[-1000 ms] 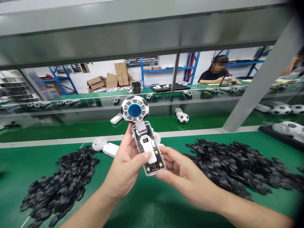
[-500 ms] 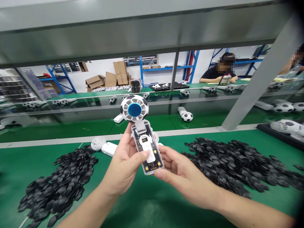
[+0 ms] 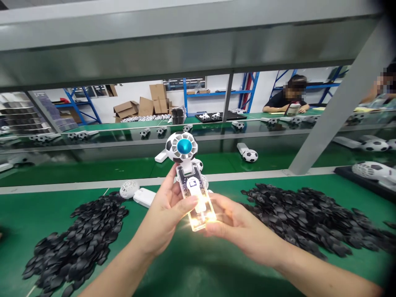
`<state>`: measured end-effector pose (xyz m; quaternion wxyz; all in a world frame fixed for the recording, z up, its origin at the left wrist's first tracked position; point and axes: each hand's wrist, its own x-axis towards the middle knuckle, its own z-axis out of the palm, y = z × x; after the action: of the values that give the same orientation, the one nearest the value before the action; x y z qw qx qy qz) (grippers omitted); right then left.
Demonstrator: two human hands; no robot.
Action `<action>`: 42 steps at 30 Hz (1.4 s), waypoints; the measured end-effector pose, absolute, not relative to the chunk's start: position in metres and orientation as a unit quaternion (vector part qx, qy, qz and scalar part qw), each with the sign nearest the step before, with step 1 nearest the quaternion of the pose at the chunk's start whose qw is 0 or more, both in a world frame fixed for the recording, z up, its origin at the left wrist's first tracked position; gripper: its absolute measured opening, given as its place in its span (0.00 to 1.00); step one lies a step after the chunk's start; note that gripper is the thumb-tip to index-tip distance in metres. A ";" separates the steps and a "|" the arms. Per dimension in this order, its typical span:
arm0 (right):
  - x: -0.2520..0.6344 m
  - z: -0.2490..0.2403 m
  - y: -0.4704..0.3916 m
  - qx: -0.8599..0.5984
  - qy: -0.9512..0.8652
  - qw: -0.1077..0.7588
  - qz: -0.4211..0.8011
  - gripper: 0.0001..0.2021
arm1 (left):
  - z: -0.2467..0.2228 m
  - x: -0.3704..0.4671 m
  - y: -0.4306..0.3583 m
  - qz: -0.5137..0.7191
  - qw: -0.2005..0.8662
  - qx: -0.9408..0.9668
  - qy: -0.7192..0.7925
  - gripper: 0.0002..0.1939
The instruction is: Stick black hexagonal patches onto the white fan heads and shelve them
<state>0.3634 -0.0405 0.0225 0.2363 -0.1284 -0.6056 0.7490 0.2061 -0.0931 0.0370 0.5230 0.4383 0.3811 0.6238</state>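
A handheld fan (image 3: 182, 147) with a round head in a black-and-white football pattern and a blue centre stands tilted in front of me. Its clear rectangular body (image 3: 189, 181) shows a circuit board and a white control strip, and bright warm lights glow at the lower end. My left hand (image 3: 168, 206) is closed around the body from the left, with the thumb on the white strip. From the right, my right hand (image 3: 232, 222) grips the lower edge between thumb and fingers. Behind my left hand, a white fan with an openwork head (image 3: 129, 189) lies on the green table.
Heaps of black plastic pieces lie left (image 3: 83, 239) and right (image 3: 309, 218). Beyond the table edge, a green conveyor (image 3: 123, 163) carries football fans (image 3: 250, 155). A slanted grey post (image 3: 321, 107) and a black tray (image 3: 349, 175) stand right. A co-worker (image 3: 286, 99) sits across.
The lights on the fan's body have come on, and its blue centre looks brighter. The fan and both hands sit slightly lower and further right in view.
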 end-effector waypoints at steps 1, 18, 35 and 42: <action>0.363 0.023 -0.040 -0.134 -0.605 0.234 0.749 0.16 | 0.037 0.206 -0.093 0.620 0.528 0.433 0.386 0.33; 0.361 0.018 -0.042 -0.136 -0.611 0.254 0.738 0.17 | 0.036 0.205 -0.093 0.619 0.539 0.422 0.385 0.34; 0.361 0.018 -0.042 -0.138 -0.610 0.249 0.739 0.18 | 0.038 0.205 -0.091 0.610 0.544 0.427 0.386 0.32; 0.363 0.019 -0.042 -0.149 -0.621 0.248 0.728 0.18 | 0.038 0.206 -0.091 0.618 0.543 0.411 0.393 0.35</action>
<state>0.3629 -0.0419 0.0190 0.2484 -0.1488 -0.6212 0.7282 0.2064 -0.0908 0.0378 0.5426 0.4112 0.3927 0.6183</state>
